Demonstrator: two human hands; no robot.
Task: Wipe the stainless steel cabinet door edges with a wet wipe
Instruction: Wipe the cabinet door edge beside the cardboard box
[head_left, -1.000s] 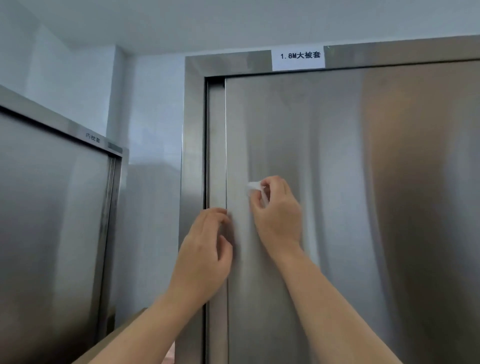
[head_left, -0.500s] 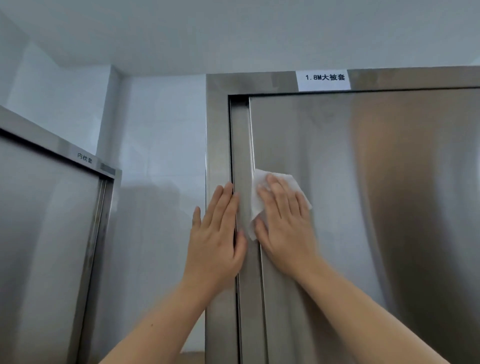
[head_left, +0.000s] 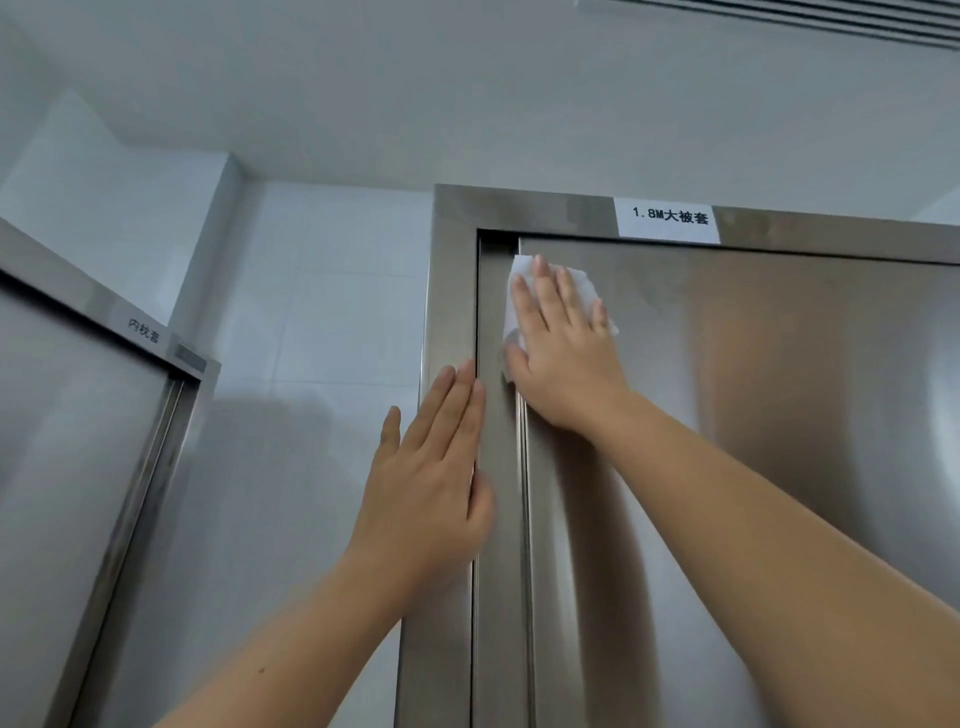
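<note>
- Head camera, looking up: the right hand lies flat on the cabinet door, fingers straight and slightly spread, pressing the wipe against the steel; nothing is curled or pinched
- The wipe is white and crumpled, spread under those fingers; it pokes out past the fingertips toward the door's top left corner, and also beside the little finger
- The right thumb reaches over to the door's left edge; whether it touches the edge itself is hard to tell
- The left hand is flat too, fingers straight and close together, holding nothing; it rests on the door frame, lower than the right hand, with the little finger out over the wall tiles
- Between the two hands' fingers runs a narrow upright steel strip beside the door edge
- Above the right fingertips a white label with printed characters is stuck on the frame's top bar
- Well off from the left little finger stands a second steel cabinet
</note>
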